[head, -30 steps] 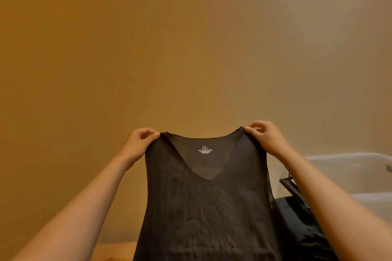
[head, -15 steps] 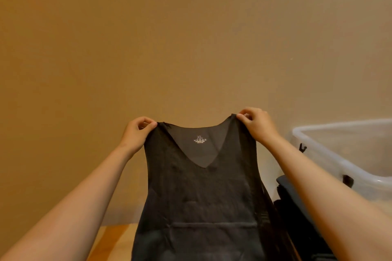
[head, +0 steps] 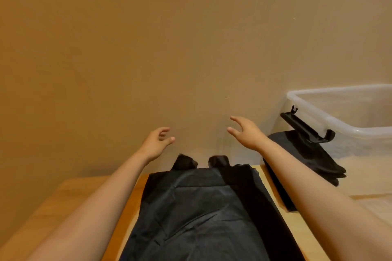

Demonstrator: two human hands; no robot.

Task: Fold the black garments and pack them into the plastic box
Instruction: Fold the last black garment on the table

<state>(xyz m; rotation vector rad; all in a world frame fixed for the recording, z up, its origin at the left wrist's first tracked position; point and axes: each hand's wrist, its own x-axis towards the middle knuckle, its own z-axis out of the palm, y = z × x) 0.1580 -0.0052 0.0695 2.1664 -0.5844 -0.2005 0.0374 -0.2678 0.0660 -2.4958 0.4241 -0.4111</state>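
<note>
Black garment (head: 197, 207) lies flat on the wooden surface (head: 70, 193), with the left hand (head: 157, 144) and right hand (head: 246, 133) free above its far end.
Its near end runs off the bottom of the view. Its two straps poke up just below and between the hands, touching neither. A folded black pile (head: 307, 154) lies just right of the right forearm, which covers part of it. The plastic box (head: 339, 89), further right of the right hand, is cut by the frame edge, and its inside is too hazy to read. The left hand hovers with fingers loosely curled, holding nothing. The right hand is spread wide with the thumb apart, also holding nothing.
</note>
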